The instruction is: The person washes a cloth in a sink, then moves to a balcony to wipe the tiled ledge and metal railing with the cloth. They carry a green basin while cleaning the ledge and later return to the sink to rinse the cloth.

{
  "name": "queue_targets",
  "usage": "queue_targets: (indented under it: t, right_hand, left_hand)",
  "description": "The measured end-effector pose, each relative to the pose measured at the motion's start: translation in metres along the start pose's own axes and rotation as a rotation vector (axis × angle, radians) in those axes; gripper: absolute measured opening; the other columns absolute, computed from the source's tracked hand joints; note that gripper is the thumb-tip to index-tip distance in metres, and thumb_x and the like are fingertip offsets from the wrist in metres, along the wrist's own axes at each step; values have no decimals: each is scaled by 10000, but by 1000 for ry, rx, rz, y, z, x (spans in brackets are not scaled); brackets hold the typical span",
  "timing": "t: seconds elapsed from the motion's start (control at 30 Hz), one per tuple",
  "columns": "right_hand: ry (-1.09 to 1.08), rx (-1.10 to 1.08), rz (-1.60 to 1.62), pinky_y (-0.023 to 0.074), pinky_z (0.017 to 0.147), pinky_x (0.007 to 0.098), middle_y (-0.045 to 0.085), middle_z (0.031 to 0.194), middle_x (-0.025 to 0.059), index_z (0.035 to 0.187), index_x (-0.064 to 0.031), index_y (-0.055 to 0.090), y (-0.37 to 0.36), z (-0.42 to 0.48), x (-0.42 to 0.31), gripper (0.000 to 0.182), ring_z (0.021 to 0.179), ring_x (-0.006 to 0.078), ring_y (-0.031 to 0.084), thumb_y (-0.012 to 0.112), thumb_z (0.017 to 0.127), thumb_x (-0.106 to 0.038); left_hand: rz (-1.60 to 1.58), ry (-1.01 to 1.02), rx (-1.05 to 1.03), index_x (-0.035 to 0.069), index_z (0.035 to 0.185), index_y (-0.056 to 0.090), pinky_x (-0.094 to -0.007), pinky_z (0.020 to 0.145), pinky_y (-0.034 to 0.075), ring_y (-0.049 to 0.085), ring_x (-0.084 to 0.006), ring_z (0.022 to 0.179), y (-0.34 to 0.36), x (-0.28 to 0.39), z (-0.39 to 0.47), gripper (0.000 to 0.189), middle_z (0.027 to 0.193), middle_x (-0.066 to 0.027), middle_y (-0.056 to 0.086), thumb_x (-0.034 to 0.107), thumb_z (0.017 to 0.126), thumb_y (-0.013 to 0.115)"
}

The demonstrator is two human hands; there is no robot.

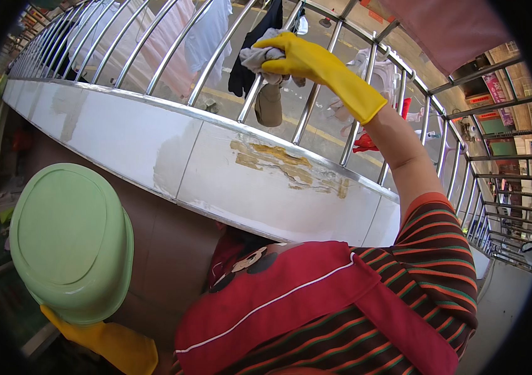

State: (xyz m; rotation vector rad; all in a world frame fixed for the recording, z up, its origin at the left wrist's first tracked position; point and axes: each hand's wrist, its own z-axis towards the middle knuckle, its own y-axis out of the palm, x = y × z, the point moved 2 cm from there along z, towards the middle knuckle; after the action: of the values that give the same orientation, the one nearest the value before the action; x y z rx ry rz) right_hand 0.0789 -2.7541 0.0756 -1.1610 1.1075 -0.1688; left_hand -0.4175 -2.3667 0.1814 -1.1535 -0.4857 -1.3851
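My right hand (301, 58), in a yellow rubber glove, grips a crumpled greyish cloth (261, 56) against an upright bar of the metal railing (250, 99). My left hand (99, 340), gloved in yellow too, is at the lower left. It holds a light green plastic basin (64, 225), whose underside faces the camera; the fingers are mostly hidden behind its rim. Between the railing and my body runs a white tiled ledge (266, 187) with a peeling brown patch (275, 161).
Beyond the bars hang white and pink garments (207, 40), a dark garment (247, 70) and a red one (366, 140). A brownish item (268, 105) hangs below the cloth. Pink fabric (448, 28) hangs at the upper right.
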Motion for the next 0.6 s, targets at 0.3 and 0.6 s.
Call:
queue_targets:
  t: [0.3, 0.6]
  right_hand:
    - [385, -394, 72, 542, 819, 376, 640, 1166, 113, 1315, -207, 649, -1, -107, -80, 483, 910, 301, 681, 620, 835, -164]
    - [984, -93, 84, 531, 681, 287, 713, 879, 72, 1216, -113, 711, -54, -307, -11, 447, 753, 159, 668, 627, 779, -70]
  left_hand:
    - [-10, -296, 264, 47, 1399, 541, -342, 932, 529, 614, -238, 1156, 93, 46, 43, 448, 1350, -140, 591, 276, 1014, 549]
    - [45, -137, 81, 62, 1374, 567, -363, 932, 550, 616, -251, 1147, 72, -27, 118, 409, 1353, -149, 578, 246, 1010, 548]
